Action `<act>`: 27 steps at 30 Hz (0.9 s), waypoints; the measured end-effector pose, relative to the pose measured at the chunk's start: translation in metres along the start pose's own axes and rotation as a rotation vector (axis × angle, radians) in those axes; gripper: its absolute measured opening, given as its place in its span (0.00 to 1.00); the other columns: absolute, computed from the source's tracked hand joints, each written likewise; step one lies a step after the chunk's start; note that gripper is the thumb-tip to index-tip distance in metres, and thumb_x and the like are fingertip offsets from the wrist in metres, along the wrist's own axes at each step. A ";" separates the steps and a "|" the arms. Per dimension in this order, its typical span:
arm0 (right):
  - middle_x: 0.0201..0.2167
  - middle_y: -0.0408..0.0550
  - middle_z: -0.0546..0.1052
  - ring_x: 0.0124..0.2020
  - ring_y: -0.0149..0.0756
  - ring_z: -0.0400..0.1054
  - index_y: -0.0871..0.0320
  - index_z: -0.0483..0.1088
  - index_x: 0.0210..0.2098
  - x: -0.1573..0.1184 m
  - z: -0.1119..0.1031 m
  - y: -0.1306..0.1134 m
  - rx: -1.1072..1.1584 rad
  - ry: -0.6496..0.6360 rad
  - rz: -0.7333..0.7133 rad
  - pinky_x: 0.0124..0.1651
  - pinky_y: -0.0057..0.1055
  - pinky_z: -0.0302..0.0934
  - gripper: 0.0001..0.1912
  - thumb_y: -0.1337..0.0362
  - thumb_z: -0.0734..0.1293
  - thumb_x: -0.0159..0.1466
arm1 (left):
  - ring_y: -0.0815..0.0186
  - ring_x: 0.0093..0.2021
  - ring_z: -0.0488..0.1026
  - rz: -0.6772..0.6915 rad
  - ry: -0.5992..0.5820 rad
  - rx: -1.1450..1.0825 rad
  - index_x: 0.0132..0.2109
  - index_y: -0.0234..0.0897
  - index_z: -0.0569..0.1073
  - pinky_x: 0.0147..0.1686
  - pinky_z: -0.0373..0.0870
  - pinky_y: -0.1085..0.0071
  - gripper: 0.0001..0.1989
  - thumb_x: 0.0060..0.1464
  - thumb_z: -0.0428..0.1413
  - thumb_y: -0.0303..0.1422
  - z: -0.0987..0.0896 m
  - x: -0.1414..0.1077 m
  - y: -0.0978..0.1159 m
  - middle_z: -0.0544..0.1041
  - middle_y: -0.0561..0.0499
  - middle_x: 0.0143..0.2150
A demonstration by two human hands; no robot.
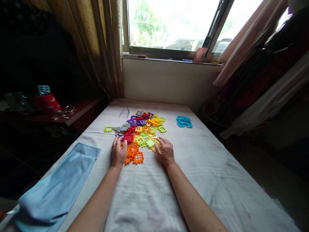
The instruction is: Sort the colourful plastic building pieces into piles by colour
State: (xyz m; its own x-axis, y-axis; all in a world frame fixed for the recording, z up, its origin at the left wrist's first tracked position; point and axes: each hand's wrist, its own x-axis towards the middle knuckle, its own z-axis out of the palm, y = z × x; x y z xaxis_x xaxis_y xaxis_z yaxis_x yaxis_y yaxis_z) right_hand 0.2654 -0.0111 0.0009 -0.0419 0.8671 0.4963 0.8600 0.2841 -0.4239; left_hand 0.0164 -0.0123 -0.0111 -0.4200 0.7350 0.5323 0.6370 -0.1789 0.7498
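Observation:
A heap of plastic interlocking building pieces lies on the cloth-covered surface. It mixes red [128,138], orange [138,158], lime-green [141,141], yellow [156,121], purple [137,120] and grey pieces [125,127]. At the heap's left edge rests my left hand [119,152], thumb apart from the fingers, beside red, purple and orange pieces. My right hand [165,151] lies along the right edge, its slightly bent fingers apart and touching or close to yellow pieces. Neither hand visibly grips a piece. A separate pile of blue pieces [184,121] sits farther right.
A light-blue cloth [62,183] lies along the left edge of the white sheet [193,180]. Left of it, a dark table [82,111] bears a red container [50,101] and glasses [69,109]. Curtains [106,48] and a window stand behind; clothes [260,96] hang at right.

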 end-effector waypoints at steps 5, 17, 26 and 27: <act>0.55 0.52 0.76 0.54 0.43 0.68 0.54 0.75 0.52 -0.012 -0.001 -0.008 0.055 -0.012 0.032 0.57 0.40 0.59 0.17 0.64 0.65 0.64 | 0.52 0.65 0.64 0.010 -0.120 0.051 0.54 0.36 0.73 0.66 0.60 0.53 0.23 0.61 0.48 0.45 0.001 -0.026 0.015 0.65 0.35 0.65; 0.52 0.50 0.79 0.52 0.43 0.71 0.53 0.77 0.48 -0.024 -0.009 -0.007 0.094 -0.053 0.091 0.56 0.39 0.61 0.15 0.65 0.66 0.63 | 0.43 0.74 0.43 0.236 -0.587 0.438 0.69 0.48 0.59 0.67 0.41 0.38 0.44 0.47 0.64 0.47 -0.021 -0.045 0.032 0.47 0.38 0.75; 0.51 0.49 0.79 0.52 0.42 0.71 0.52 0.76 0.48 -0.022 -0.007 -0.004 0.124 -0.061 0.101 0.55 0.39 0.62 0.15 0.65 0.66 0.62 | 0.49 0.68 0.60 0.324 -0.338 0.315 0.61 0.41 0.69 0.66 0.60 0.51 0.25 0.58 0.57 0.40 -0.007 -0.037 0.021 0.62 0.40 0.69; 0.51 0.49 0.79 0.52 0.42 0.72 0.52 0.76 0.48 -0.022 -0.008 -0.004 0.133 -0.063 0.103 0.55 0.39 0.62 0.15 0.65 0.66 0.62 | 0.50 0.67 0.62 0.319 -0.324 0.297 0.60 0.41 0.70 0.66 0.61 0.51 0.24 0.58 0.56 0.41 -0.008 -0.036 0.019 0.63 0.40 0.68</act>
State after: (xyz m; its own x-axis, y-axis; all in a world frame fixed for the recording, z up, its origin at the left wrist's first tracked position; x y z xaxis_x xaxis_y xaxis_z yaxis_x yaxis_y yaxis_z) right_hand 0.2666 -0.0346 -0.0027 0.0072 0.9173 0.3982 0.7865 0.2408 -0.5688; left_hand 0.0388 -0.0471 -0.0130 0.0154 0.8470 0.5314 0.8754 -0.2682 0.4022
